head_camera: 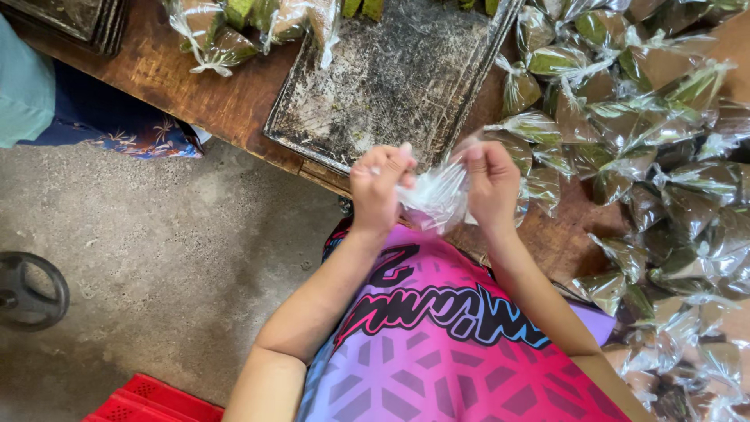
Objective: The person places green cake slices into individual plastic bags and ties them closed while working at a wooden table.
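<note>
Head view, looking straight down. I see both hands up at the worktop (195, 94) edge, working one clear plastic bag (437, 195) between them. Left hand (380, 185) is closed, fingers pinched on the bag's left side, thumb and fingertips bunched at the top. Right hand (492, 181) is also closed, gripping the bag's right edge. Bag hangs between the two hands, crumpled, just above the front edge of the worktop and over the person's pink-and-purple shirt (445, 344). Can't tell what's inside the bag, if anything.

Just behind the hands: a dark, scuffed metal tray (391, 78), mostly bare, touching the worktop edge. Right of it, a big pile of filled bags (648, 133), each a small knotted packet holding something green and brown; pile runs down the whole right side. A few more filled packets (226, 35) lie at the tray's far-left corner.

Left side: concrete floor (156, 250), a black wheel (27, 289) at the frame edge, a red crate (148, 402) at the bottom. Top left, another person's patterned dark clothing (109, 121) shows beside the worktop.
</note>
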